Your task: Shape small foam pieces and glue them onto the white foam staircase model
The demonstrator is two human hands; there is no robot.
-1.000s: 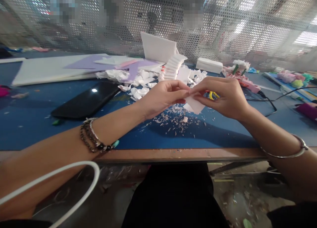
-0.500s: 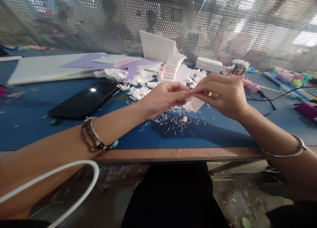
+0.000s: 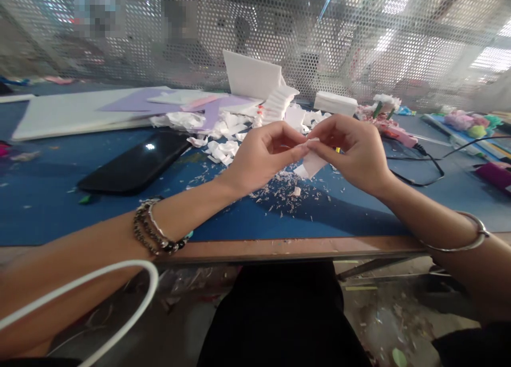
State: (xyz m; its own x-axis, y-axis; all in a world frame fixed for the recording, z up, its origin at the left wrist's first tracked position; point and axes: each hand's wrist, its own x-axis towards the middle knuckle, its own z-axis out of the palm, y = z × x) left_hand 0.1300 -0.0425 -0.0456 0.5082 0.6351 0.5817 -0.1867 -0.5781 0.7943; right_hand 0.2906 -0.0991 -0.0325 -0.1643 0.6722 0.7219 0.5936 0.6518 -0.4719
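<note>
Both my hands meet above the blue table, pinching one small white piece of thin sheet, paper or foam. My left hand is closed on its left edge with thumb and fingertips. My right hand grips the upper right of the same piece, and its lower part hangs down between the hands. The fingertips hide its top edge in part. Fine white shavings lie on the table below. Just beyond my left hand are white curled scraps and a fanned stack of white pieces.
A black phone lies left of my forearm. White and purple sheets spread behind it. At the right are a pink tool with a black cord and fluffy flowers. Perforated metal stands behind.
My fingers have shifted their pinch on the white piece, and more of its upper edge shows. My left hand has turned slightly, its fingers more arched. Both hands still hold the piece.
</note>
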